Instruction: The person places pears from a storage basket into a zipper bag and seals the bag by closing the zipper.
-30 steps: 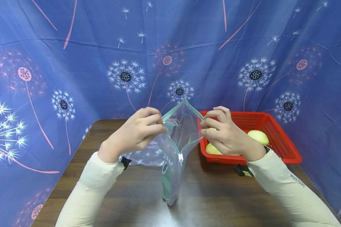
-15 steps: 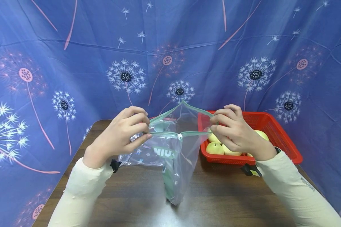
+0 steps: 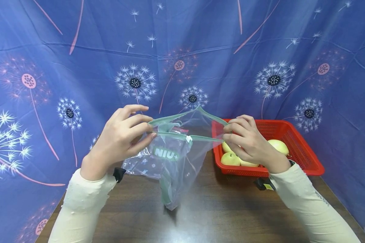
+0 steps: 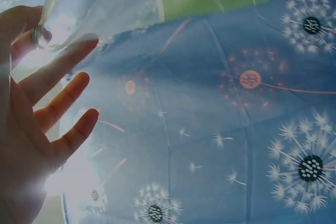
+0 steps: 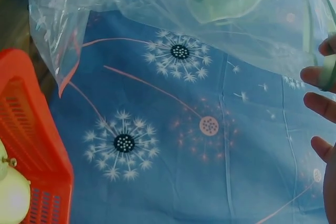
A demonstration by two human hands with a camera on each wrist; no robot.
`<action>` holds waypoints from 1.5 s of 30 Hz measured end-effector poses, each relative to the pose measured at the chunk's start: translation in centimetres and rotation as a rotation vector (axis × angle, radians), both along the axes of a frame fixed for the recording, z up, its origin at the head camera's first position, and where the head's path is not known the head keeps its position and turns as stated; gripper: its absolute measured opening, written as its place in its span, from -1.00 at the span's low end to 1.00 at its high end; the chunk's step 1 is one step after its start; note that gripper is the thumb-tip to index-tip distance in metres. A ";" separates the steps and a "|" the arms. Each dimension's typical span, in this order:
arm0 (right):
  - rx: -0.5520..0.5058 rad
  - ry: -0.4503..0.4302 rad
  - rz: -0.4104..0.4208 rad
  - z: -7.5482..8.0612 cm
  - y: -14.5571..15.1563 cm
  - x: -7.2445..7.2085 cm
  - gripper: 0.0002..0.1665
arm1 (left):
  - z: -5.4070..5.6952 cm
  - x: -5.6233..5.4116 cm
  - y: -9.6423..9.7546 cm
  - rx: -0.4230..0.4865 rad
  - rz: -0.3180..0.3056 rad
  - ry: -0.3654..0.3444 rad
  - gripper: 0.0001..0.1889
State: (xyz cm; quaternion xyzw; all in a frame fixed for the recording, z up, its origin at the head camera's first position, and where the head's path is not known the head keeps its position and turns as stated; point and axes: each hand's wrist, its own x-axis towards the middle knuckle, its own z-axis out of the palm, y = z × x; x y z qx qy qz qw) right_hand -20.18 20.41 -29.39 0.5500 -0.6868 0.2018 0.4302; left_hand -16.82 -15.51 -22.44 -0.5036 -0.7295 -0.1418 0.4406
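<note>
A clear zip bag (image 3: 170, 163) with green edging, a white slider (image 3: 189, 138) and "NIU" lettering hangs between my two hands in the head view. My left hand (image 3: 114, 140) pinches the left end of its mouth; in the left wrist view the lower fingers (image 4: 79, 132) are spread away from the plastic. At the opposite end, my right hand (image 3: 246, 140) pinches the green edge between thumb and fingers. The mouth is spread into a wide gap. Below it, the bag narrows to a bottom corner close over the table. Nothing shows inside it.
On the right stands a red plastic basket (image 3: 304, 148) holding several pale yellow-green round fruits (image 3: 230, 159). Another clear printed plastic bag (image 3: 137, 167) lies on the brown wooden table (image 3: 225, 209), behind the zip bag. A blue dandelion-print cloth (image 3: 219, 77) hangs behind and at the sides.
My left hand has moved left and my right hand slightly right, stretching the bag's mouth wider from side to side. The bag's bottom corner has swung left, and the lettered face now shows.
</note>
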 end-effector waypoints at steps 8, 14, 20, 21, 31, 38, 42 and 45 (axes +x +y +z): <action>-0.046 -0.013 0.013 -1.0 -1.0 -0.5 -0.72 | 1.4 0.9 0.3 0.076 -0.020 0.055 -0.69; 0.030 -0.058 -0.050 -3.7 -1.9 -0.9 -0.71 | 1.3 0.4 -0.3 -0.010 -0.012 0.040 -0.86; 0.193 -0.216 -0.175 -6.8 -2.9 -0.9 -0.66 | -0.2 -0.8 -0.8 -0.121 0.013 -0.009 -0.94; 0.219 -0.244 -0.192 -7.1 -3.1 -0.8 -0.65 | -0.5 -1.0 -0.8 -0.130 0.013 -0.008 -0.93; 0.441 -0.400 -0.330 -9.9 -4.9 0.9 -0.57 | -4.4 -2.7 0.4 -0.192 0.000 -0.003 -0.86; 0.522 -0.395 -0.361 -11.4 -5.0 1.1 -0.56 | -8.1 -3.4 1.1 -0.189 -0.013 -0.094 -0.83; 0.564 -0.416 -0.366 -12.0 -4.9 1.3 -0.55 | -9.9 -3.6 1.8 -0.173 -0.048 -0.146 -0.79; 0.587 -0.443 -0.370 -12.1 -4.8 1.4 -0.55 | -10.8 -3.7 2.1 -0.159 -0.069 -0.175 -0.83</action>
